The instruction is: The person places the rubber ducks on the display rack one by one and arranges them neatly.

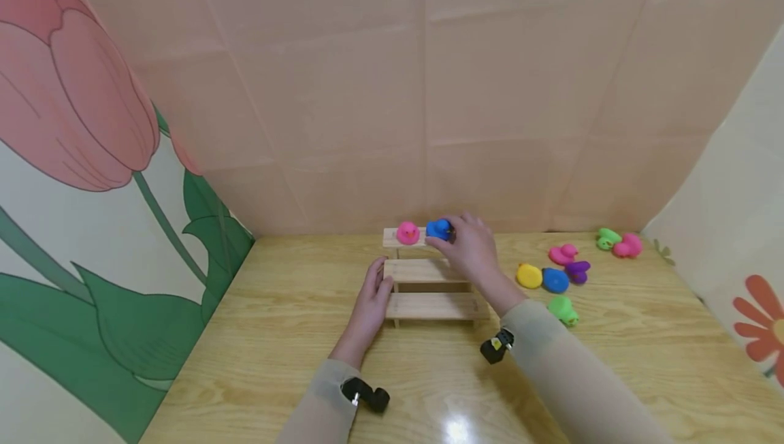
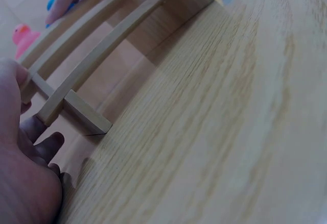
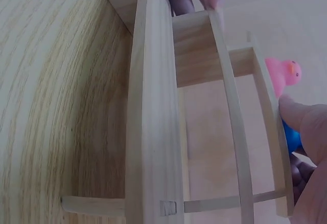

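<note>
Before me a pale wood-grain table (image 1: 269, 335) carries a three-step stand of light bare wood (image 1: 431, 304), upright near its back edge. At the stand's left end, the person's left hand (image 1: 371, 294) grips the frame. The right hand (image 1: 470, 248) reaches over the top step, thumb and fingers pinching a small blue toy duck (image 1: 437, 229) there — whether it bears on the wood, I cannot tell. Just beside it, a bright pink toy duck (image 1: 407, 233) sits on that step. More small colourful toys (image 1: 555, 280) lie rightward — yellow, blue, purple, pink, green.
</note>
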